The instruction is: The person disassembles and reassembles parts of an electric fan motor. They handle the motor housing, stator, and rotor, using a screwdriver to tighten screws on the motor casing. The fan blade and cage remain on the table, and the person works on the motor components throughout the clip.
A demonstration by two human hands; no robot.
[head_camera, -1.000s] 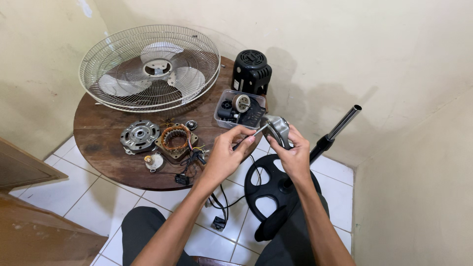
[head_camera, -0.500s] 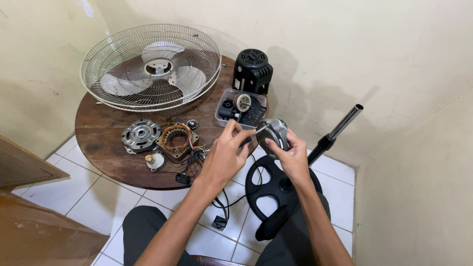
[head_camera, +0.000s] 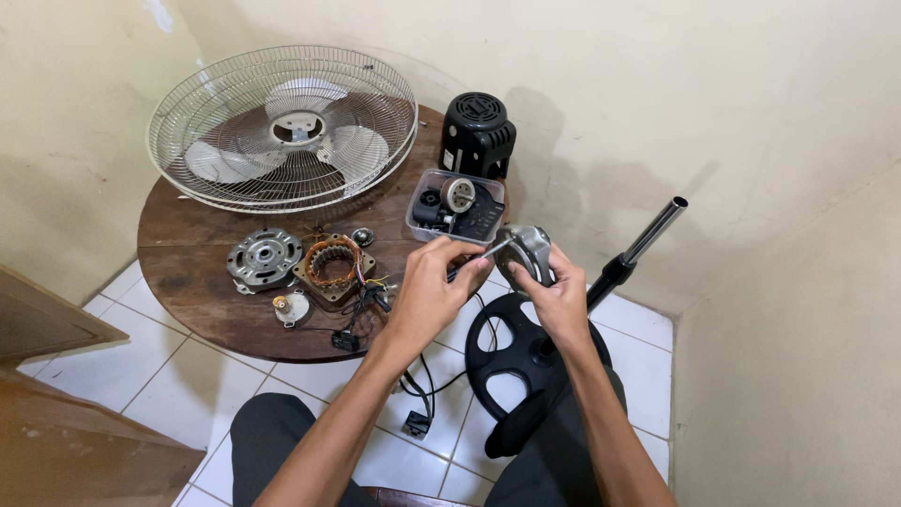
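The metal motor end cover (head_camera: 532,252) is gripped by the right hand (head_camera: 561,300); a thin tool (head_camera: 477,260), pinched by the left hand (head_camera: 427,291), is applied at its 9 o'clock edge. Steady alignment is judged necessary next.

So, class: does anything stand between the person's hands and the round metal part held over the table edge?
Nothing visible does. The right hand grips the round metal part directly, and the left hand holds a thin tool against it.
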